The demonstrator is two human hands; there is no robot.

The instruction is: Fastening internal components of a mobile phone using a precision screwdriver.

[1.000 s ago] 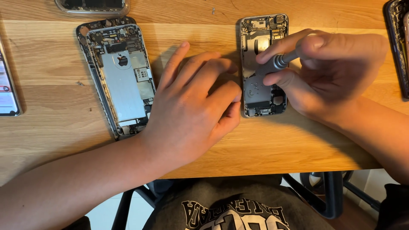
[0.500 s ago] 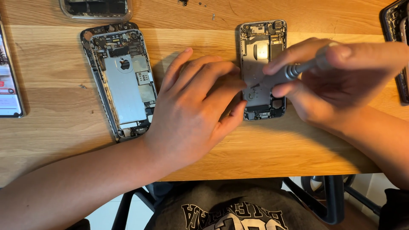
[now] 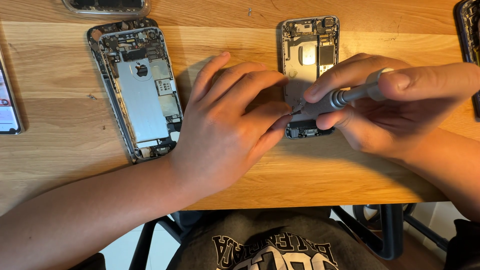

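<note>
A: While the left hand (image 3: 225, 125) lies flat and open, fingertips pinning the opened phone chassis (image 3: 310, 75) to the table (image 3: 65, 120), where should it be held?

B: By the rim only; it is light, thin and fragile inside. The right hand (image 3: 390, 110) grips a slim screwdriver (image 3: 340, 97), tip at the lower half. Versus 0.5 s ago, the shaft has tilted lower.
</note>
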